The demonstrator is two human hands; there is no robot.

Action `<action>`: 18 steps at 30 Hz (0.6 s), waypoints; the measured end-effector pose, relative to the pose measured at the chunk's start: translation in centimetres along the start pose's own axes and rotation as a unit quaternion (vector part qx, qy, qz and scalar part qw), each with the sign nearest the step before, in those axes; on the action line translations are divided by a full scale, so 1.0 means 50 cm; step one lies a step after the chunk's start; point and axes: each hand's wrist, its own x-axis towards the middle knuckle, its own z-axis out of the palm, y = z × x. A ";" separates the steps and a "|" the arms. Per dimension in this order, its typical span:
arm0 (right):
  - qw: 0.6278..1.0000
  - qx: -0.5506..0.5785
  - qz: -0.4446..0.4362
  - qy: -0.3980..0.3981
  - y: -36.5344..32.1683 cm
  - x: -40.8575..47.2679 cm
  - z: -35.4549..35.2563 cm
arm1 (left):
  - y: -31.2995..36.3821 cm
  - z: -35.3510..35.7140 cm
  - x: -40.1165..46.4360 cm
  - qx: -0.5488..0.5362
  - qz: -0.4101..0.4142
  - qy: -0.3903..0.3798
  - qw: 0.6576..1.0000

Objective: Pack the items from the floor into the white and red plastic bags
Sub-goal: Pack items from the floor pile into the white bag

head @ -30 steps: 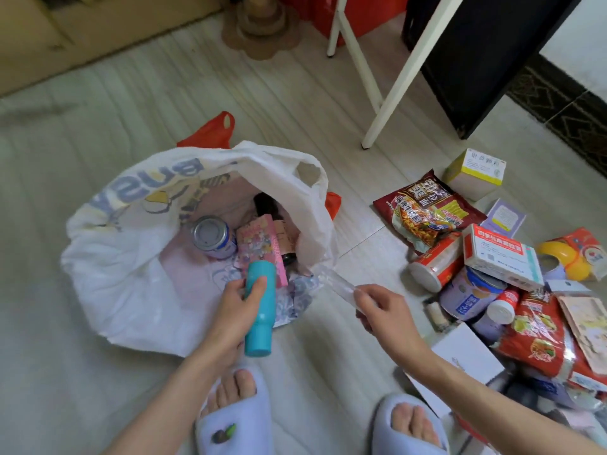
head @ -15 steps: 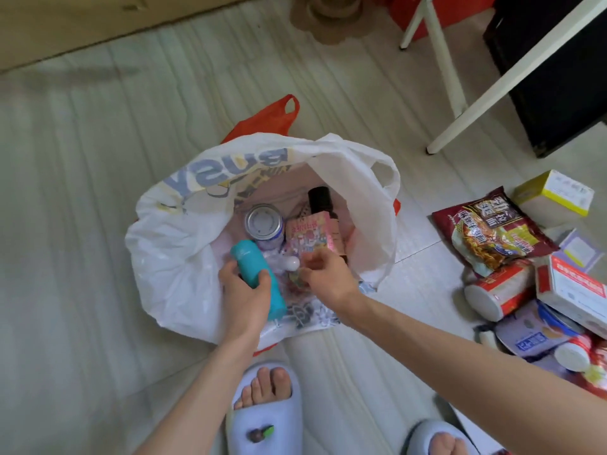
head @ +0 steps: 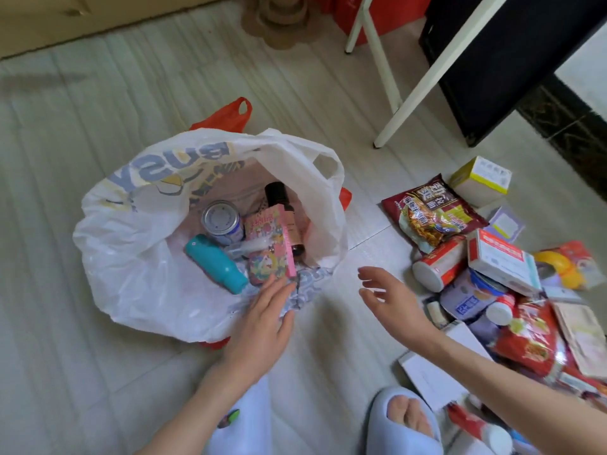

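The white plastic bag point(head: 131, 267) lies open on the floor, with the red bag point(head: 226, 116) showing from under it. Inside lie a teal bottle point(head: 215, 262), a tin can point(head: 221, 221), a pink box point(head: 267, 247), a dark bottle point(head: 279, 198) and a small clear tube point(head: 249, 246). My left hand point(head: 262, 320) hovers with fingers straight over the bag's near rim, holding nothing. My right hand point(head: 391, 303) is empty with fingers spread, between the bag and a pile of items on the right: a noodle packet point(head: 430, 211), a red and white can point(head: 440, 262), a white and red box point(head: 502, 261).
More goods sit in the pile: a yellow and white box point(head: 481, 180), a blue tub point(head: 466, 297), red snack packets point(head: 528, 336), a white card point(head: 433, 369). White table legs point(head: 423, 80) and a black cabinet point(head: 512, 54) stand behind. My slippered feet point(head: 404, 418) are at the bottom.
My left hand let go of the teal bottle, which now lies in the bag. My right hand dropped the clear tube inside and drew back to the right, toward the pile.
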 end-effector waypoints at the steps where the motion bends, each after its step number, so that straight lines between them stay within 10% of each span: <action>1: 0.999 0.004 0.022 0.024 0.033 -0.024 -0.024 | 0.011 0.017 -0.007 0.012 0.039 -0.018 0.999; 7: 0.975 -0.067 0.128 0.169 0.238 -0.166 -0.127 | 0.088 0.110 0.022 0.116 0.150 -0.115 0.975; 13: 0.948 -0.201 0.200 0.143 0.306 -0.150 -0.121 | 0.135 0.202 0.112 0.186 0.203 -0.212 0.938; 18: 0.945 -0.238 0.208 0.088 0.316 -0.133 -0.106 | 0.217 0.249 0.164 0.033 0.162 -0.196 0.966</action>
